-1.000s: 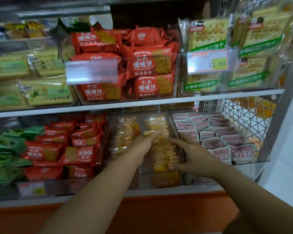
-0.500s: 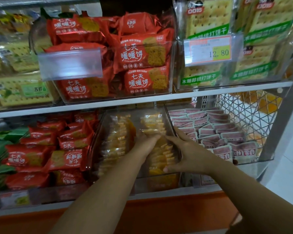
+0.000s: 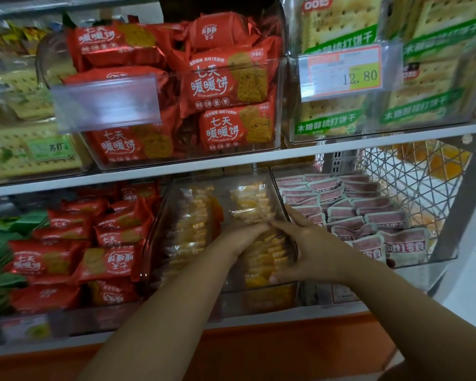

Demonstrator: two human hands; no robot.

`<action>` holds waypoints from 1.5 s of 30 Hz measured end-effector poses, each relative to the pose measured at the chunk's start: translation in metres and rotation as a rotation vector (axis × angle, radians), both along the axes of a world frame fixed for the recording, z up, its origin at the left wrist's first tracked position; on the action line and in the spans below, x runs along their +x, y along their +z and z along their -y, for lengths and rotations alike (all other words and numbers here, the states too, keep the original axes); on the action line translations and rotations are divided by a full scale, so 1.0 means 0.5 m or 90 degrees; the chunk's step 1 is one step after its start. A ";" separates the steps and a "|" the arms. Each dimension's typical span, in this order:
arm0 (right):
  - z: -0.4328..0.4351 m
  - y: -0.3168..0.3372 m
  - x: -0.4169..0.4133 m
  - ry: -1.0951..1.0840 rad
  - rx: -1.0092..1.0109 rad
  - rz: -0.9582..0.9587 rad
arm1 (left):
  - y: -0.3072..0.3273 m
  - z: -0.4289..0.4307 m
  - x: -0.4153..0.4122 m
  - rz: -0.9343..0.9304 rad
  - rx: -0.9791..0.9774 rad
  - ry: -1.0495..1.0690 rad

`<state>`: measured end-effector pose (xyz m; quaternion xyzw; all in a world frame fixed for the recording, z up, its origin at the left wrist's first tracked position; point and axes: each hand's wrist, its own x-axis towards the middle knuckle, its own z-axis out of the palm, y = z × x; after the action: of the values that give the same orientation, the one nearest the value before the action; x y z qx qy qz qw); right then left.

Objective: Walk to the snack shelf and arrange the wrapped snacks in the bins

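Changes, one second back:
- My left hand (image 3: 242, 237) and right hand (image 3: 308, 251), lower centre: a gap lay between them; now their fingertips meet over the right-hand row.
- The view has drawn closer to the shelf, and the upper shelf fills more of the top of the frame.

Holdings, near to far:
- Right hand: thumb and fingers spread wide and laid over the right row, the thumb at its near end and the fingers toward its far end.
- Left hand: fingers bent down into the same row, tips hidden among the wrappers. I cannot tell whether they pinch one.
- Yellow packs (image 3: 261, 259): clear wrappers with orange-yellow contents, standing on edge in two rows, centre of the frame.
- Bin (image 3: 160, 229): clear plastic, lower shelf, holds the yellow packs.
- Red packs (image 3: 107, 265): just left of the bin, loosely heaped.
- Green packs (image 3: 0, 243): left edge.
- Pink packs (image 3: 368, 215): right of the bin, overlapping in rows.
- Wire basket (image 3: 412, 182): right, behind the pink packs.
- Upper shelf: blank tag holder (image 3: 105, 103), upper left; cracker packs (image 3: 338, 23), upper right, with price tag (image 3: 344, 70) reading 12.80.
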<state>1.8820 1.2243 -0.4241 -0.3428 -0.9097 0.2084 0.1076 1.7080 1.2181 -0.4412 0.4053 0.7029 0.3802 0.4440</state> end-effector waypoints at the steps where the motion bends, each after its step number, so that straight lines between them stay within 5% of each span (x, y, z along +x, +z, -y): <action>1: -0.001 -0.002 0.001 -0.004 -0.001 0.003 | 0.002 -0.001 0.001 -0.003 -0.011 -0.004; 8: -0.004 -0.004 0.008 -0.001 -0.022 -0.006 | 0.001 -0.012 -0.006 -0.006 -0.016 0.096; 32: 0.002 0.008 0.003 -0.007 -0.007 0.021 | -0.008 -0.014 -0.008 -0.039 0.006 -0.021; 37: 0.024 0.020 0.010 -0.007 -0.009 0.025 | 0.015 0.002 -0.004 0.040 -0.040 -0.002; 42: 0.037 0.016 0.011 -0.031 0.040 0.029 | 0.014 0.004 -0.011 0.011 0.012 0.110; 45: 0.050 0.011 0.003 -0.048 0.054 0.015 | 0.038 0.036 -0.006 -0.032 0.058 0.058</action>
<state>1.8833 1.1994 -0.4187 -0.3745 -0.9053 0.1616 0.1190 1.7049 1.1998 -0.4222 0.4022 0.7136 0.4214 0.3892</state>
